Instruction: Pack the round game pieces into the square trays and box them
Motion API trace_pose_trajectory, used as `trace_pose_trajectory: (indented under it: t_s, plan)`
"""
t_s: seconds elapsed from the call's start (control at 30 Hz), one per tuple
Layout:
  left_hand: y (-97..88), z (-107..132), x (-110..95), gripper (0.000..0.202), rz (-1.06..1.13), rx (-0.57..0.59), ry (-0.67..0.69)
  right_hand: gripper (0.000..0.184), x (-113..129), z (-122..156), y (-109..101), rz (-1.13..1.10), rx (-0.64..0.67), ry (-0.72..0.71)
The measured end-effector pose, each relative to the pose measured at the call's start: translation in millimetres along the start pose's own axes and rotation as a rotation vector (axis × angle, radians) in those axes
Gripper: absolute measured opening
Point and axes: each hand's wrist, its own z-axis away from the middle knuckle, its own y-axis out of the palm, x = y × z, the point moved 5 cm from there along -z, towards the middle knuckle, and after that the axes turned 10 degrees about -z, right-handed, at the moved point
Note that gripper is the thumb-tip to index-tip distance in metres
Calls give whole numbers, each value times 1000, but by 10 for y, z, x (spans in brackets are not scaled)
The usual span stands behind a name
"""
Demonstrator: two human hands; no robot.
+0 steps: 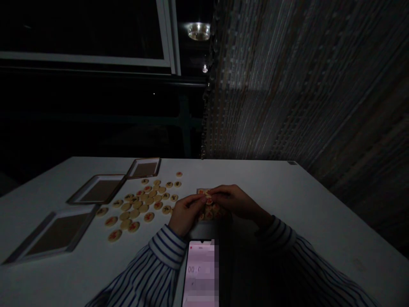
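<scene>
My left hand (pixel 187 214) reaches in over a small tray (pixel 198 190) of xiangqi pieces, its thumb and fingers pinched together. From the other side comes my right hand (pixel 234 199), also pinched. Their fingertips meet at one round wooden xiangqi piece (pixel 208 200) with a red character. More red-marked pieces (pixel 209 215) lie close together in the tray below the fingers. My hands hide part of the tray and its right side is in deep shadow. Left of my left hand, many loose xiangqi pieces (pixel 143 208) are spread on the table, some face up, others blank side up.
A lit phone (pixel 200 273) showing a timer lies between my forearms. Three shallow rectangular trays or lids (pixel 54 234) run along the left of the white table (pixel 306 238). A bead-string curtain (pixel 271 85) hangs behind; the room is dim.
</scene>
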Motion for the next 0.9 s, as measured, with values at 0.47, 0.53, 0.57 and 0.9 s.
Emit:
trace_pose_trajectory:
  t_s: [0.47, 0.53, 0.57, 0.9]
  plan:
    - [13, 8, 50, 29, 19, 3, -84, 25, -29, 8, -18, 13, -59, 58]
    - [18, 4, 53, 28, 35, 17, -72, 25, -18, 8, -15, 6, -58, 63]
    - [19, 3, 56, 29, 30, 22, -69, 25, -14, 8, -15, 5, -57, 67]
    - [9, -11, 109, 33, 25, 26, -90, 25, -21, 11, -21, -13, -61, 58]
